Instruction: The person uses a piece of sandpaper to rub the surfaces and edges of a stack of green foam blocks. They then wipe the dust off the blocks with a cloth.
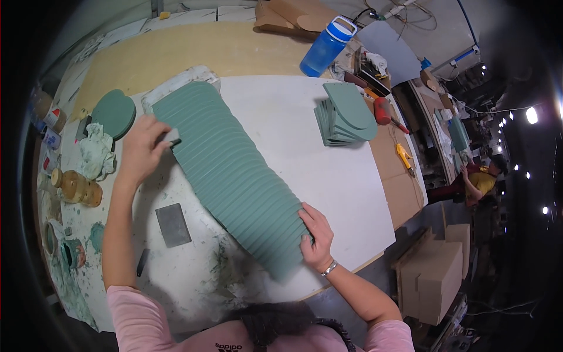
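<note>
A long row of thin green slabs [234,176], packed face to face, slants across the white table. My left hand [141,146] is closed on a small grey-and-black block [173,138], held at the row's upper left edge. Down at the lower right end, my right hand [316,237] lies against the row's side, fingers stretched over the slab edges and thumb apart. White wrapping [205,73] shows under the far end. Left of the row, a dark grey rectangular pad [173,225] lies flat on the table.
A green disc [113,114], crumpled cloth [97,151] and amber jar [79,188] stand at left. Stacked green plates [352,120], a blue bottle [325,50], a red mallet [382,111] and a yellow tool [404,158] lie right. Beyond are cardboard boxes [431,276] and another person [482,182].
</note>
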Action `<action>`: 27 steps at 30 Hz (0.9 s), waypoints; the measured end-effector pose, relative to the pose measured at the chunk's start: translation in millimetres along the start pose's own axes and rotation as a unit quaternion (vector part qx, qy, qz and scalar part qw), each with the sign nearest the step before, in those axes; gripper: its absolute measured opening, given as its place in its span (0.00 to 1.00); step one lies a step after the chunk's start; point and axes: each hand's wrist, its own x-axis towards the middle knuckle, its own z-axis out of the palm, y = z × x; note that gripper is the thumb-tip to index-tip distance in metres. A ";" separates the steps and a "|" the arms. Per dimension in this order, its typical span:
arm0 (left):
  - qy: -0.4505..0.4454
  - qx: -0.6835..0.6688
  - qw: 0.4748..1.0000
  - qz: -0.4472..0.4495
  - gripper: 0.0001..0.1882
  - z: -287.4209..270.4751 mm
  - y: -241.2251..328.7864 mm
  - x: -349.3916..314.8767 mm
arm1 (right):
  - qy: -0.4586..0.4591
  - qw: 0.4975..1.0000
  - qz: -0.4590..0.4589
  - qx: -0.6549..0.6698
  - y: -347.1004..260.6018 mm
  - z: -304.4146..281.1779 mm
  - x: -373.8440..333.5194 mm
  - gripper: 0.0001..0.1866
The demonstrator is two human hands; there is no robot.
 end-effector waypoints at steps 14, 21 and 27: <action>0.040 0.101 0.994 -0.017 0.14 13.3 -22.5 19.5 | -0.008 1.000 0.000 0.012 1.5 6.3 -4.3 0.27; 0.031 0.092 0.995 0.017 0.06 34.0 -16.8 19.6 | -0.002 1.000 -0.001 0.000 1.0 0.0 -0.8 0.29; -0.024 -0.001 0.998 0.058 0.03 26.0 23.4 8.5 | -0.003 1.000 -0.003 -0.004 3.4 0.2 -0.3 0.29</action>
